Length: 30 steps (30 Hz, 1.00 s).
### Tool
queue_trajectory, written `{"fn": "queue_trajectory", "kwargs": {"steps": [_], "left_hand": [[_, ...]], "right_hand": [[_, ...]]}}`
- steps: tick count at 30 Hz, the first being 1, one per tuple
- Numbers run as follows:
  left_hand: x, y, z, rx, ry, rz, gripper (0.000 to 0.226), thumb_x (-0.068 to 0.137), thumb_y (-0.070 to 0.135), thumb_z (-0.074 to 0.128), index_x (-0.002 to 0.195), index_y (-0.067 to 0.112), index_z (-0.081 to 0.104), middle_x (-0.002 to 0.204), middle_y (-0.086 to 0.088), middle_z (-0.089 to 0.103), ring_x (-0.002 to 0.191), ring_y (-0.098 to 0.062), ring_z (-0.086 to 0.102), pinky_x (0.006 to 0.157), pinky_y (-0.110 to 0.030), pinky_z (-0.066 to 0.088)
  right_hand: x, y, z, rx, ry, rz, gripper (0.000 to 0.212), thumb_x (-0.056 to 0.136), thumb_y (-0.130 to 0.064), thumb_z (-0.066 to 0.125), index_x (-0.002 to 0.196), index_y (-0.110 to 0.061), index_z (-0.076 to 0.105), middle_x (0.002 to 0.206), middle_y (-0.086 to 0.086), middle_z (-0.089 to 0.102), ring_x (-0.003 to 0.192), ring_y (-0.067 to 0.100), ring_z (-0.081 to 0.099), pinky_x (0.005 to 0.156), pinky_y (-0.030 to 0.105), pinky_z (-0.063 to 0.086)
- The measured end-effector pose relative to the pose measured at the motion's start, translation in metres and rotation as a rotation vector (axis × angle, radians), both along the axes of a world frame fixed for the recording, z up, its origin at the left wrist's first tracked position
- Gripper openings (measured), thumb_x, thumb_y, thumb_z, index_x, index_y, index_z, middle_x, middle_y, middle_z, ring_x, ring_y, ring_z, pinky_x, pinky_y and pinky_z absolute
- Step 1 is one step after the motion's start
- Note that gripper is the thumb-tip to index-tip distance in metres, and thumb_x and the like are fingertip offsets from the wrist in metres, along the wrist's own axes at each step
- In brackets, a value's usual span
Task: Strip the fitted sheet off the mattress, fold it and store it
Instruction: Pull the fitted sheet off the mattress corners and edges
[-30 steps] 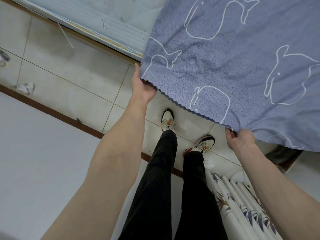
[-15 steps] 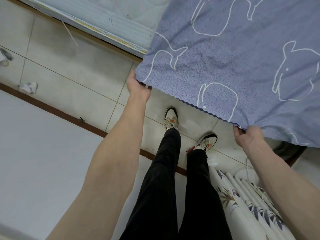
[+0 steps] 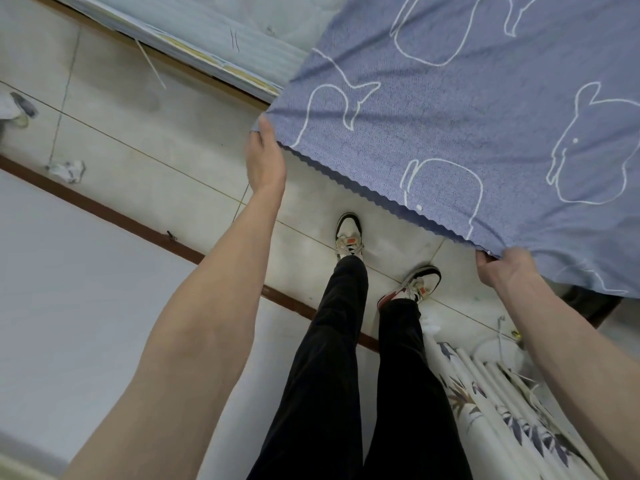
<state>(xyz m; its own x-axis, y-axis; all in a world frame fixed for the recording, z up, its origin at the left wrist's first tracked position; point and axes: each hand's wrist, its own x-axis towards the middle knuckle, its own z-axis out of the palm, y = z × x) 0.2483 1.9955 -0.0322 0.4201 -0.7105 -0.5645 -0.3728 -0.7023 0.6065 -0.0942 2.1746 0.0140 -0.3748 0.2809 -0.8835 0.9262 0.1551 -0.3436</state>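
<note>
Fingers of left hand [image 3: 265, 157] and right hand [image 3: 504, 268] apparently pinch fitted sheet [image 3: 467, 116] edge.

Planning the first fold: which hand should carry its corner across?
Left, probably. The left hand pinches the free end corner of the blue whale-print fitted sheet; the right hand grips mid-edge, with fabric continuing past it.

Home bedroom. Bare quilted mattress [image 3: 221, 32] with a whale-print fitted sheet [image 3: 467, 126] half off it, tiled floor [image 3: 145, 133], leaf-print curtain [image 3: 491, 410] bunched at lower right.
</note>
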Motion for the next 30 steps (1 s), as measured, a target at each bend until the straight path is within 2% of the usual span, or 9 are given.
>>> {"fn": "queue_trajectory", "kwargs": {"steps": [2,4,7,12,15,18,21,25,30], "left_hand": [[0.007,0.0,0.001,0.011,-0.258,-0.207,0.072,0.097,0.069,0.011,0.132,0.024,0.056,0.138,0.001,0.054,0.12,-0.023,0.055,0.09,-0.039,0.04],[0.014,-0.002,0.003,0.04,-0.488,-0.383,0.074,0.098,0.067,0.007,0.132,0.025,0.057,0.152,-0.002,0.045,0.127,-0.031,0.052,0.098,-0.047,0.041],[0.028,-0.008,0.008,-0.046,-0.641,-0.519,0.064,0.102,0.055,0.013,0.123,0.023,0.064,0.159,-0.003,0.04,0.127,-0.031,0.055,0.106,-0.051,0.039],[0.028,-0.023,0.012,-0.086,-0.522,-0.41,0.045,0.095,0.036,0.03,0.126,0.035,0.063,0.156,0.004,0.044,0.123,-0.022,0.058,0.091,-0.035,0.044],[0.01,-0.03,0.013,-0.133,-0.146,-0.113,0.031,0.094,0.035,0.046,0.119,0.032,0.064,0.117,0.009,0.069,0.107,-0.013,0.065,0.082,-0.027,0.05],[-0.01,-0.034,0.01,-0.242,0.024,0.183,0.021,0.092,0.018,0.062,0.111,0.028,0.064,0.092,0.021,0.066,0.083,0.004,0.063,0.068,-0.009,0.048],[-0.024,-0.039,0.012,-0.276,0.055,0.377,0.019,0.089,0.007,0.062,0.102,0.021,0.062,0.089,0.014,0.067,0.077,0.0,0.063,0.058,-0.005,0.047],[-0.013,-0.037,0.021,-0.299,-0.161,0.122,0.014,0.08,0.004,0.052,0.085,0.016,0.047,0.075,0.009,0.054,0.068,-0.014,0.048,0.07,-0.026,0.045],[0.014,-0.029,0.029,-0.454,-0.235,0.175,0.024,0.075,0.004,0.049,0.088,0.021,0.041,0.072,0.013,0.051,0.059,0.002,0.05,0.054,-0.012,0.037]], "right_hand": [[0.0,-0.001,-0.002,0.016,0.003,-0.033,0.029,0.102,-0.016,0.051,0.128,-0.019,0.065,0.118,-0.005,0.071,0.101,0.014,0.071,0.061,0.027,0.062],[-0.002,-0.001,-0.003,0.035,0.009,-0.051,0.03,0.101,-0.016,0.052,0.128,-0.02,0.064,0.118,-0.006,0.071,0.1,0.012,0.07,0.05,0.025,0.058],[-0.004,0.0,-0.005,0.037,0.031,-0.065,0.031,0.098,-0.015,0.054,0.127,-0.023,0.065,0.116,-0.007,0.072,0.089,0.013,0.069,0.045,0.021,0.052],[-0.003,0.0,-0.006,0.036,0.024,-0.027,0.028,0.099,-0.014,0.052,0.119,-0.018,0.071,0.1,-0.001,0.074,0.075,0.016,0.071,0.046,0.023,0.054],[0.001,-0.002,-0.01,0.05,0.025,-0.054,0.03,0.1,-0.014,0.049,0.125,-0.019,0.065,0.112,-0.001,0.071,0.087,0.017,0.07,0.048,0.025,0.056],[0.01,-0.008,-0.009,0.038,0.036,-0.073,0.03,0.101,-0.015,0.049,0.128,-0.019,0.062,0.115,0.0,0.07,0.095,0.017,0.07,0.059,0.028,0.062],[0.012,-0.009,-0.004,0.039,0.03,-0.063,0.026,0.102,-0.019,0.052,0.125,-0.019,0.063,0.111,-0.001,0.07,0.093,0.015,0.07,0.058,0.026,0.06],[0.005,-0.008,0.004,0.026,0.0,-0.039,0.021,0.102,-0.017,0.051,0.115,-0.019,0.066,0.097,-0.003,0.07,0.082,0.013,0.069,0.056,0.024,0.059],[0.004,-0.004,0.001,-0.035,0.041,-0.069,0.022,0.101,-0.012,0.048,0.113,-0.018,0.066,0.103,-0.005,0.07,0.088,0.011,0.068,0.066,0.022,0.061]]}}
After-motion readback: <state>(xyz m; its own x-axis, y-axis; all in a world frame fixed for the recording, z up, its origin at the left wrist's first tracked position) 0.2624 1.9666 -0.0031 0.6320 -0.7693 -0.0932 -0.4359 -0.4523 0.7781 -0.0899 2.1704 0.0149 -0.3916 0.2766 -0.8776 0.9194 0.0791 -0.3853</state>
